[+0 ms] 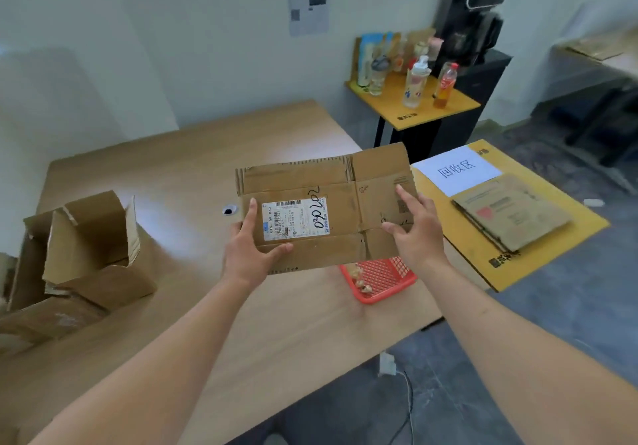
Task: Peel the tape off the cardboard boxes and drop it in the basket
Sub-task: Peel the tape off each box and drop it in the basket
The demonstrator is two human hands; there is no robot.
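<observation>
a flattened cardboard box (328, 206) is held up in the air above the wooden table (172, 175), its printed face toward the camera, with a white shipping label (295, 218) on its left half and black handwriting running up the label's right edge. the left hand (250, 254) grips the box at its lower left corner: the thumb lies across the front below the label, the index finger stretches up along the left edge of the label, and the other fingers are hidden behind the card. the right hand (416, 228) is at the box's right end, fingers spread and lightly bent, fingertips touching the front face near the right edge; whether the thumb actually pinches the card or only rests on it is hard to tell from here. both forearms reach forward from the bottom of the view, bare, converging on the box. directly below the right end of the box, partly covered by it and the right wrist, sits a red mesh basket (379, 280) at the table's right edge, holding a few pale crumpled scraps (360, 280) that may be tape. on the left of the table stands a pile of opened cardboard boxes (83, 254) with flaps up. to the right, a lower yellow table (552, 237) carries a white sheet with printed characters (457, 170) and a stack of flattened cardboard (511, 215). further back, a small yellow stand (448, 106) holds bottles (416, 82).
</observation>
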